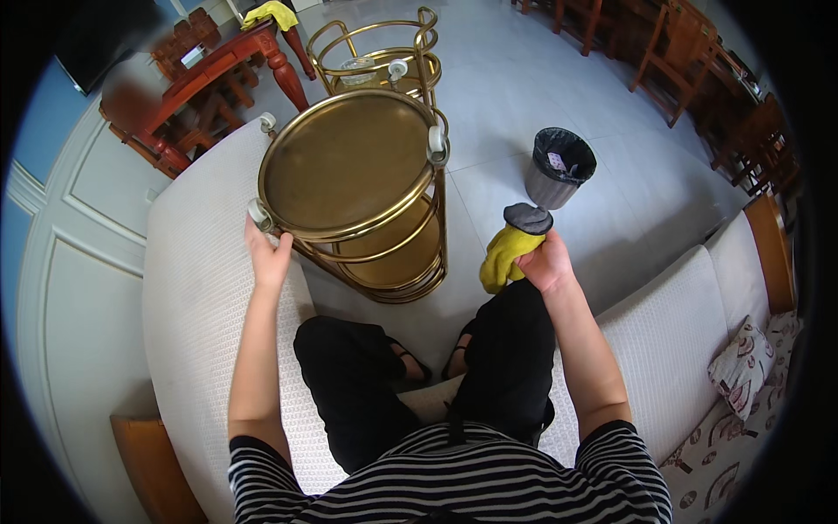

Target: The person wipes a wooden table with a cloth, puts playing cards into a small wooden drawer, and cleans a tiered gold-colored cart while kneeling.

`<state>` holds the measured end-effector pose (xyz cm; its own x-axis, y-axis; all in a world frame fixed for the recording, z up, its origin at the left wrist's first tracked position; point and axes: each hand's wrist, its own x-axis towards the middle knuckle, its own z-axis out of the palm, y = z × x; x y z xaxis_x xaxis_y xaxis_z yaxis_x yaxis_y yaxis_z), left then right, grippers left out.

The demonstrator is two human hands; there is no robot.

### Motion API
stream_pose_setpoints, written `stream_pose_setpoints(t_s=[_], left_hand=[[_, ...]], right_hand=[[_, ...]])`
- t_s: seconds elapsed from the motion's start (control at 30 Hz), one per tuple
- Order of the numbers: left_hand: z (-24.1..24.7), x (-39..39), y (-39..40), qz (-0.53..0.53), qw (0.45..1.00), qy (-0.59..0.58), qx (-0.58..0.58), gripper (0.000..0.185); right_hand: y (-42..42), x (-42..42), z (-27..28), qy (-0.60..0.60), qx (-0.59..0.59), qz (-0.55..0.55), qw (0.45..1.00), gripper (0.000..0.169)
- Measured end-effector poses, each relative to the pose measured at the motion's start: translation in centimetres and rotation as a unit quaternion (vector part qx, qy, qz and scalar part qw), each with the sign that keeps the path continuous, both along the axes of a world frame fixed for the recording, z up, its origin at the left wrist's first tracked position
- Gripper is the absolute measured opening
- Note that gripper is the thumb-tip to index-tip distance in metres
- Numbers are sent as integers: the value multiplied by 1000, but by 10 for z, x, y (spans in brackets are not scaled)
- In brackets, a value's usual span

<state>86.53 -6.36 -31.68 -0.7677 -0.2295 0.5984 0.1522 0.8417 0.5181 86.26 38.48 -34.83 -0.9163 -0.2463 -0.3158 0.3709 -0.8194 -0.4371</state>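
Note:
A gold-coloured metal trolley with round shelves lies tipped in front of me, its flat underside facing up and its white casters pointing outward. My left hand grips the trolley's near left edge by a white caster. In my right hand, to the right of the trolley, is a bunched yellow cloth. A dark grey round pad or cloth part shows at its top. Which parts of the trolley my left fingers touch is partly hidden.
A grey waste bin with a black liner stands beyond my right hand. Cream sofa sections flank me. Behind the trolley stand another gold trolley part with a glass dish and a red wooden table. Wooden chairs are at the far right.

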Motion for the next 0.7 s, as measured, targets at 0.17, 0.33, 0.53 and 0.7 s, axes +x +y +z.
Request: stream_pose_setpoints(t_s=[0.17,0.33,0.53,0.7], left_hand=[[18,48,78,68,972,163,-155,71],[63,21,126,-178,937,-22,-300,69],[67,-33,129,-252,908,-198,-267,76],[64,-34,128,-276,893,-195,-297,70]], right_hand=[[-15,-9,10,34,-2,34,999,33],[-55,-31,46,144,5,-11,990,27],[-126,-54,26,356,428,-220,801,35],[-130,-54,-53,337,615,-161,694,34]])
